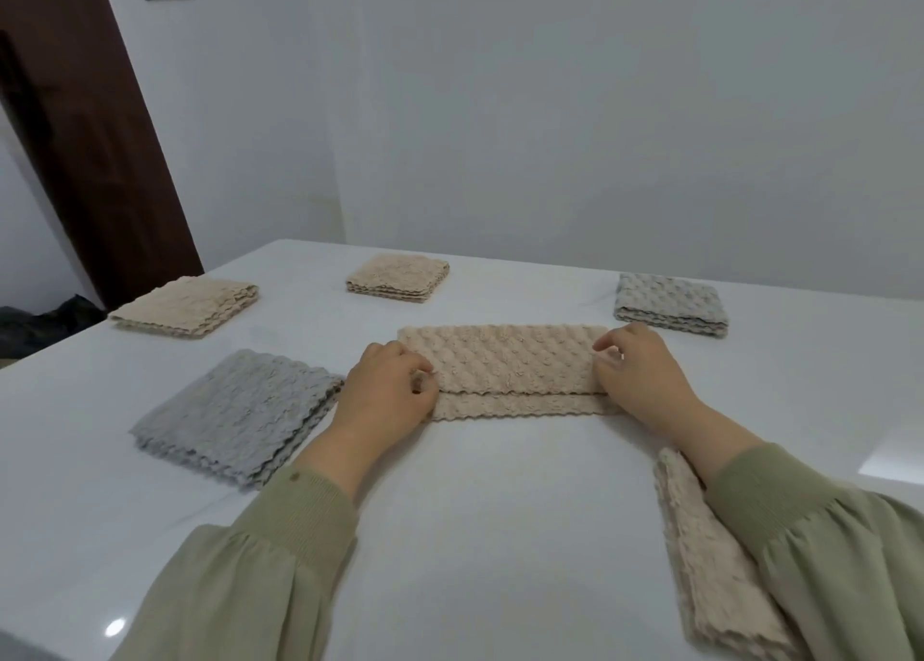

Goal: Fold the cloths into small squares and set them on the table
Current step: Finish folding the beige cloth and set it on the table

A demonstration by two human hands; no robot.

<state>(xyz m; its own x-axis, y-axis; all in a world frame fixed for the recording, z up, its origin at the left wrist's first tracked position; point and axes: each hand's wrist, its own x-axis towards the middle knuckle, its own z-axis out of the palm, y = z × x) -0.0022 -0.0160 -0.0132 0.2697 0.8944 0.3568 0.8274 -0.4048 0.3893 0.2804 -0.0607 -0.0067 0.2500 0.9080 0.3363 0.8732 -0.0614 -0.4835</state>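
A beige bumpy cloth [505,365] lies folded into a long strip in the middle of the white table [475,535], its upper layer stopping short of the near edge. My left hand [385,395] pinches its left end, fingers curled on the fabric. At the right end my right hand [640,375] grips the cloth the same way. Folded squares lie around it: a grey cloth [240,415] at the left, a beige cloth [187,308] at the far left, a beige cloth [397,277] at the back, a grey cloth [672,305] at the back right.
A beige cloth [720,560] lies near the front right, partly under my right sleeve. A white wall stands close behind the table. A dark brown door frame [95,135] rises at the left, with dark objects on the floor below it.
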